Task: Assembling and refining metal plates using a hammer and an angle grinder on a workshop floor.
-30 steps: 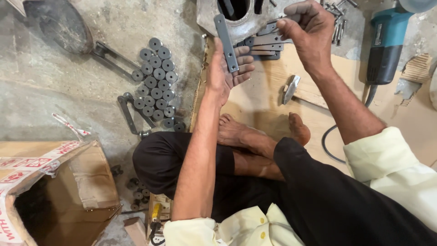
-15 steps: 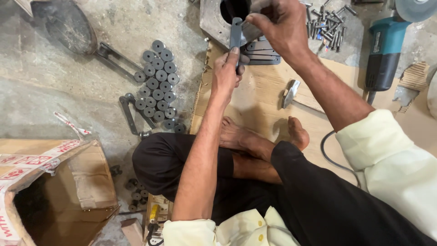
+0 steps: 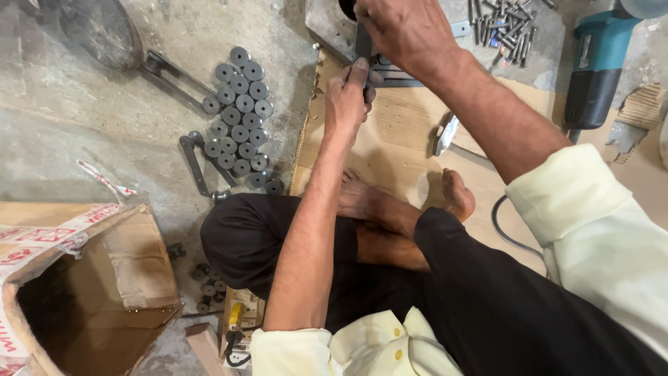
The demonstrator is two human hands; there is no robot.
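Where the frame's top edge cuts it off, a flat steel bar [image 3: 362, 43] stands upright, pinched low by the left hand [image 3: 350, 97] fingers and clasped above by the right hand [image 3: 407, 35] (fingertips hidden). Grey metal rollers [image 3: 240, 118] cluster left of the fingers.

Two hands are at work, the left hand [image 3: 348, 97] and the right hand [image 3: 403, 31], together on one flat metal bar [image 3: 362, 42]. Two bare feet [image 3: 456, 195] are tucked beneath them. On the concrete floor the grey steel rollers [image 3: 240, 115] stand in a cluster of about twenty; a few at the edge merge in shadow, so the count is rough. A smaller group of roughly six rollers [image 3: 207, 285] lies nearer the one open cardboard box [image 3: 90, 292]. One teal angle grinder [image 3: 595, 66], one hammer [image 3: 443, 134], and one heap of bolts [image 3: 504, 24], too tangled to count.
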